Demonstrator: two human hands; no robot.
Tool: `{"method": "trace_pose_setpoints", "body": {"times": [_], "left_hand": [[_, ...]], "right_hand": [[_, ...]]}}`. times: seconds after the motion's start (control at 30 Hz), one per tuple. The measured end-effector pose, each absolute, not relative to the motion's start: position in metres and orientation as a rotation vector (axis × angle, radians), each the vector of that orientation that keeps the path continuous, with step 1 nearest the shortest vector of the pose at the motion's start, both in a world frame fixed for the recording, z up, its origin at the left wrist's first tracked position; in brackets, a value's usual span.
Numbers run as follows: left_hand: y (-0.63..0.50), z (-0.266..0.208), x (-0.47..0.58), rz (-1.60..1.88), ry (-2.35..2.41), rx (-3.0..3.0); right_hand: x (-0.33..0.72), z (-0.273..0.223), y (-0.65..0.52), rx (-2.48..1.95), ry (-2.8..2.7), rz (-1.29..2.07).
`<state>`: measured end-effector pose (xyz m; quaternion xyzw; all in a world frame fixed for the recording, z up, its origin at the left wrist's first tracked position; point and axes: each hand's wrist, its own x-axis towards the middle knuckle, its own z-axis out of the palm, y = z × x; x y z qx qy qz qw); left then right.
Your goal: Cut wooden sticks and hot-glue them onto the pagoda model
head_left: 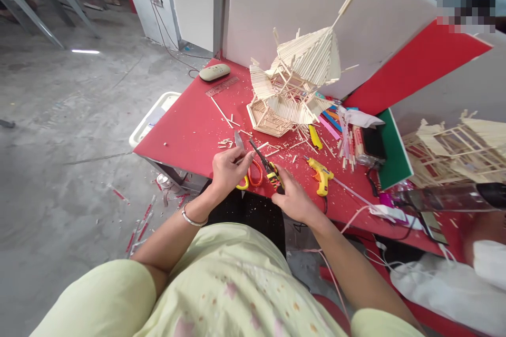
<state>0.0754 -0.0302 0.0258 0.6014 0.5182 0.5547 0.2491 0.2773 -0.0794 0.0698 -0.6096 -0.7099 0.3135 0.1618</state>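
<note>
My right hand (pixel 294 196) is wrapped around the yellow-and-black handles of a pair of pliers (pixel 271 171), whose dark jaws point up and to the left. Beside the jaws, my left hand (pixel 229 168) is closed in a pinch; what its fingertips hold is too small to make out. Scissors (pixel 256 174) with red and yellow handles lie at the table edge, partly hidden under my left hand. Short pale sticks (pixel 225 143) and chips are scattered just beyond. Behind them stands a tiered pavilion model (pixel 292 84) built of thin wooden sticks.
A yellow glue gun (pixel 321 175) lies right of my right hand on the red table (pixel 177 137), its cord trailing. Near the model are a yellow cutter (pixel 315 137) and a beige case (pixel 214 72). Another stick model (pixel 454 147) stands at right, beyond a green board (pixel 395 150).
</note>
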Motion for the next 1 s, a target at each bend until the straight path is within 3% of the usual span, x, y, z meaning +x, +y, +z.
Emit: {"method": "trace_pose_setpoints", "body": {"times": [0.43,1.0], "left_hand": [[-0.018,0.036,0.079,1.546,1.042,1.893],[-0.024,0.035,0.078,1.166,0.871,1.28]], "right_hand": [[0.28,0.052,-0.074,-1.621,-2.035,0.674],[0.29,0.043,-0.079,-1.649,-2.134,0.633]]}}
